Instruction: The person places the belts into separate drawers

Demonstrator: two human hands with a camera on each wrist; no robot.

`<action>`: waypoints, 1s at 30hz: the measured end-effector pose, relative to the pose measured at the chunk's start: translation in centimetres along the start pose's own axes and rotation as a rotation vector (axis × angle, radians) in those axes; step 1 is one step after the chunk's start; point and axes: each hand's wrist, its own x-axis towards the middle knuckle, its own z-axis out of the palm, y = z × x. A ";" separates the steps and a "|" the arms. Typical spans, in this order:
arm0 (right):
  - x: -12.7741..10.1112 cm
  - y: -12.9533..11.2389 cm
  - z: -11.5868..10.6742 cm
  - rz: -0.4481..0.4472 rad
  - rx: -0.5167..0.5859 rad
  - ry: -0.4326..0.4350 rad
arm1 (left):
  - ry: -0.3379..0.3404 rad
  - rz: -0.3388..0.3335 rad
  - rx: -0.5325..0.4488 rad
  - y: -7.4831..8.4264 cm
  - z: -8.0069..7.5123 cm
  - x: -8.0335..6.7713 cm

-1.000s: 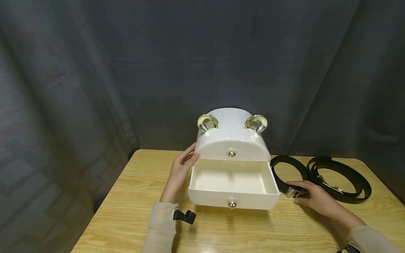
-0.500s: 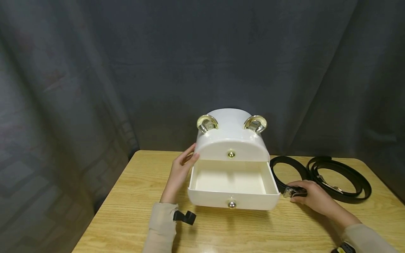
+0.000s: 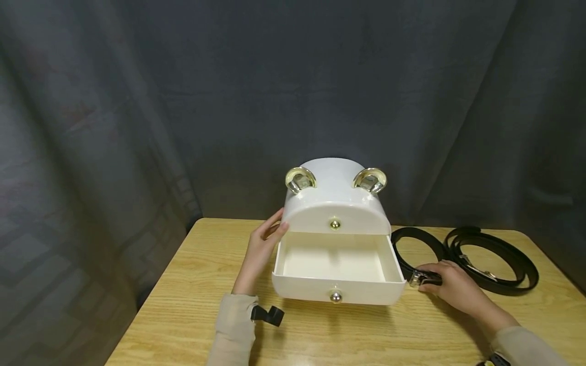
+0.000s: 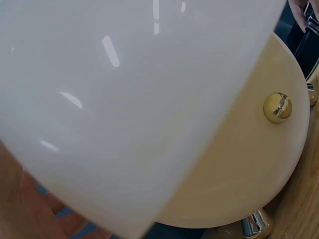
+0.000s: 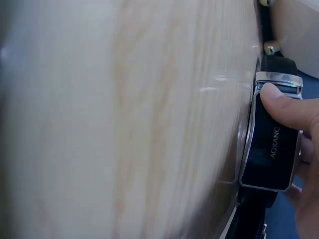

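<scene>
Your left hand [image 3: 262,247] rests flat against the box [image 3: 336,203]; your right hand [image 3: 450,287] pinches the buckle [image 3: 421,278].

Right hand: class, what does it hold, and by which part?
The right hand pinches the nearer black belt by its metal buckle, thumb on the buckle face.
</scene>
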 end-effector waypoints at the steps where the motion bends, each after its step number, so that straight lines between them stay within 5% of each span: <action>1: 0.0 -0.1 0.0 -0.006 0.000 0.006 | 0.000 0.000 -0.001 0.0 0.0 0.0; 11: -0.4 -1.7 -1.4 0.035 0.073 0.001 | -0.009 0.000 -0.003 0.1 0.1 0.0; 20: -1.5 -3.4 -2.4 0.054 0.039 0.084 | -0.002 -0.010 -0.001 0.2 0.0 0.0; 30: -3.5 -4.9 -3.2 0.135 0.147 0.150 | -0.005 -0.009 -0.007 0.1 0.0 0.0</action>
